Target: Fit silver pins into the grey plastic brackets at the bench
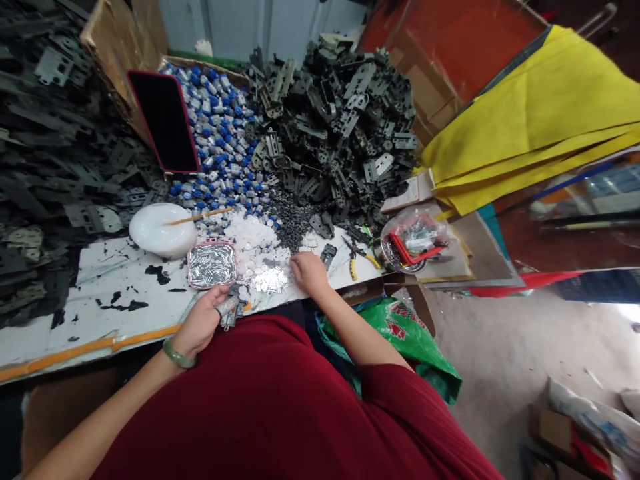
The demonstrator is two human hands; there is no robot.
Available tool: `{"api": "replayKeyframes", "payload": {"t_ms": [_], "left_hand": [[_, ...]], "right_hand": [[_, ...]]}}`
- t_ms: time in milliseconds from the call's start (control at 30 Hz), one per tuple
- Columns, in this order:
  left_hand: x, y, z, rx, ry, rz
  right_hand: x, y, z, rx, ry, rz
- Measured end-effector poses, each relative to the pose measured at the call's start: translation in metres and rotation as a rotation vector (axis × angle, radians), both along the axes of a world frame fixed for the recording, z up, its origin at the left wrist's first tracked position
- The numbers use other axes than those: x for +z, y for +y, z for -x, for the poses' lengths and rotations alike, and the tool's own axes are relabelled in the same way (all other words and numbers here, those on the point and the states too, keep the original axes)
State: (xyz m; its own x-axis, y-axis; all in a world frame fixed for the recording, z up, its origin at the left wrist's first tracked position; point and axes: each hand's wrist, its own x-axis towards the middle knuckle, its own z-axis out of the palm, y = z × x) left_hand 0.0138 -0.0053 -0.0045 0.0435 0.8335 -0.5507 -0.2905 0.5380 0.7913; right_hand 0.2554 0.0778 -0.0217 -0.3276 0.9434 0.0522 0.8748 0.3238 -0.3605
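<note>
Near the table's front edge my left hand [203, 321] is closed around a grey metal bracket [231, 312]; a finger covers part of it. My right hand [307, 272] rests low over the table with its fingers curled together, and whatever they hold is hidden. Beside it on the left lies a patch of shiny flat metal pieces [271, 280]. Just behind its fingers is a heap of small black parts [293, 223]. A pink-rimmed tray [189, 270] full of short metal pins stands behind my left hand. White small parts [253, 233] lie heaped between tray and black parts.
Large piles of grey metal brackets [345, 113] and blue-and-grey cylinders [220, 127] rise at the back. A phone or tablet [165, 120] leans there. A white bowl-shaped thing [163, 233] carries a stick. Yellow-handled pliers [353, 267] and a plastic-lined container [415, 240] lie right.
</note>
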Motion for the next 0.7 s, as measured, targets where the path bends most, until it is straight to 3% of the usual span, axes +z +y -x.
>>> {"api": "replayKeyframes", "payload": {"t_ms": [67, 133, 267, 400, 567, 700], "left_hand": [[0.000, 0.001, -0.001, 0.017, 0.024, 0.003], [0.001, 0.001, -0.002, 0.027, 0.032, -0.003], [0.005, 0.001, 0.001, 0.037, 0.023, -0.051], [0.006, -0.001, 0.007, 0.043, 0.036, -0.047], [0.007, -0.004, 0.011, 0.015, 0.026, -0.061], [0.018, -0.010, 0.012, -0.055, 0.064, -0.124]], "right_hand": [[0.008, -0.004, 0.022, 0.047, 0.237, 0.063], [0.016, -0.010, 0.047, 0.179, 0.399, 0.139], [0.025, -0.020, 0.087, 0.365, 0.407, 0.206], [0.025, -0.027, 0.101, 0.238, 0.476, 0.345], [0.027, -0.035, 0.102, 0.203, 0.501, 0.340], [0.023, -0.040, 0.100, 0.089, 0.848, 0.664]]}}
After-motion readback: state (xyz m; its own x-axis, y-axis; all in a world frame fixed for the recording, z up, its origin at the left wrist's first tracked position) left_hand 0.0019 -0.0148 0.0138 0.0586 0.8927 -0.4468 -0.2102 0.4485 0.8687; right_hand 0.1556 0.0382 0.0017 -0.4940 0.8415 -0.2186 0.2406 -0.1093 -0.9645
